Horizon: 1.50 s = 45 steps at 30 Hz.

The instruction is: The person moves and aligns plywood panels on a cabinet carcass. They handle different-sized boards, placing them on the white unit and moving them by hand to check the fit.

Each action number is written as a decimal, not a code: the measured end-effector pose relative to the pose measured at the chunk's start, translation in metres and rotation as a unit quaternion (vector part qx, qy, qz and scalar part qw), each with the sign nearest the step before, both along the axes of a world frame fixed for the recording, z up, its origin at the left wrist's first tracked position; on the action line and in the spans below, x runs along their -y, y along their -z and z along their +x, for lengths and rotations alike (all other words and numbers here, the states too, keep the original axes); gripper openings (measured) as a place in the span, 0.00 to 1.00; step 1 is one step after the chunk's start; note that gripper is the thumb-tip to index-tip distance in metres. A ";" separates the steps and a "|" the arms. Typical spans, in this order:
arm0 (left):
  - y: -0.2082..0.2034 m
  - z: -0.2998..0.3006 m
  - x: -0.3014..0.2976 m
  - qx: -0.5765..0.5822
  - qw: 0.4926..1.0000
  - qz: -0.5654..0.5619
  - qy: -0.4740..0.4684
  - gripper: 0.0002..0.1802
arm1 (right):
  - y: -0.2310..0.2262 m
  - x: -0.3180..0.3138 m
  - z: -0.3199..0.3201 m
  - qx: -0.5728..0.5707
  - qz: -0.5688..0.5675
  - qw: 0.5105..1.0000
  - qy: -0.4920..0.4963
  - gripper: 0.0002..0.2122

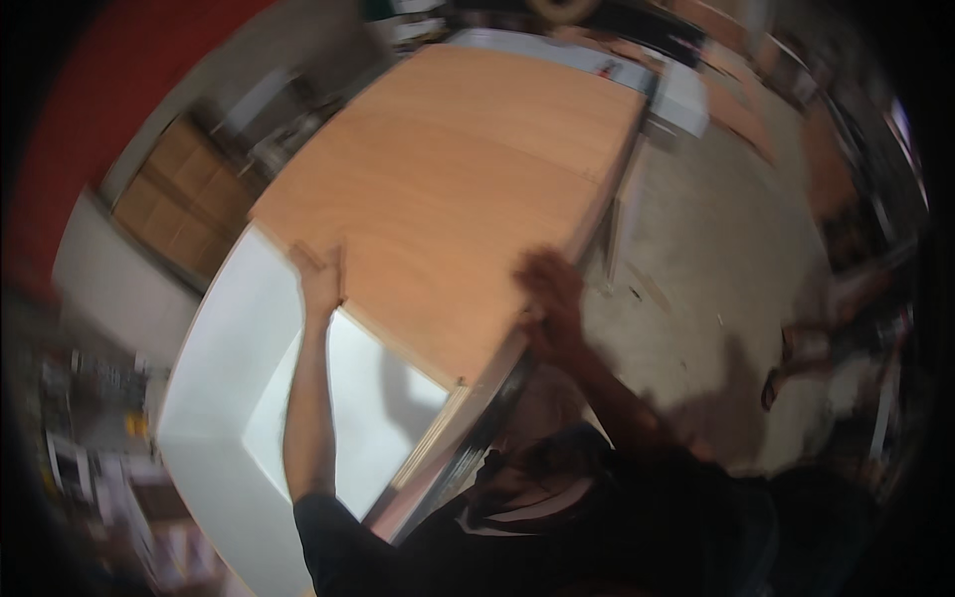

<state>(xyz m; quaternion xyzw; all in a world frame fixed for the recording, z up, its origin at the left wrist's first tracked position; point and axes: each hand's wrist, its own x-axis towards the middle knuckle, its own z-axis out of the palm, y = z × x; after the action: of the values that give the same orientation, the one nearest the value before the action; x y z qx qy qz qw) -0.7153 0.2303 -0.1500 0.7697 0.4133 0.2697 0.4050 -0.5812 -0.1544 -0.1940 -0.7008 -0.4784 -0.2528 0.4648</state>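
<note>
A wide light-brown wood panel (458, 169) lies across the middle, over a white-lined box-like piece (219, 378) whose near part shows uncovered. At the panel's near left edge is my left hand (318, 277), its fingers stretched out and apart. It seems to touch the panel, though blur hides the exact contact. My right hand (552, 294) is by the panel's right edge, fingers spread and smeared by motion. Nothing shows in it, and whether it touches the panel I cannot tell. Light wooden strips (430, 438) run along the near right side of the white interior.
A brown cardboard box (179, 194) stands at the left, below a red surface (109, 90). Beyond the panel's far edge lies a pale surface with small items. Concrete floor (696, 269) stretches along the right, with thin scraps on it. Blurred clutter lines the far right.
</note>
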 end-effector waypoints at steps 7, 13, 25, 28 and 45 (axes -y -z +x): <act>0.002 0.002 -0.013 0.034 0.996 0.046 0.065 0.59 | -0.019 0.003 0.046 -0.068 0.115 0.977 0.163 0.16; -0.017 0.004 0.014 0.010 0.998 0.042 0.048 0.59 | -0.063 0.029 0.180 -0.207 0.149 0.939 0.231 0.17; -0.077 0.015 0.100 0.168 0.977 -0.124 -0.030 0.54 | -0.150 -0.099 0.526 -0.079 -0.389 0.908 0.131 0.29; -0.084 0.021 0.107 0.225 0.955 -0.194 -0.005 0.48 | -0.140 -0.138 0.565 -0.101 -0.405 0.901 0.119 0.33; -0.101 0.044 0.124 0.195 0.956 -0.203 -0.082 0.45 | -0.156 -0.171 0.532 -0.048 -0.451 0.878 0.154 0.31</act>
<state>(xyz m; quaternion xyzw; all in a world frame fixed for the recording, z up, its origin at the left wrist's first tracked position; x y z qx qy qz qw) -0.6709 0.1058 -0.0487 0.5673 0.4340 0.3574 0.6017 -0.0495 0.0164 -0.0381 -0.9107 -0.4037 -0.0439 0.0761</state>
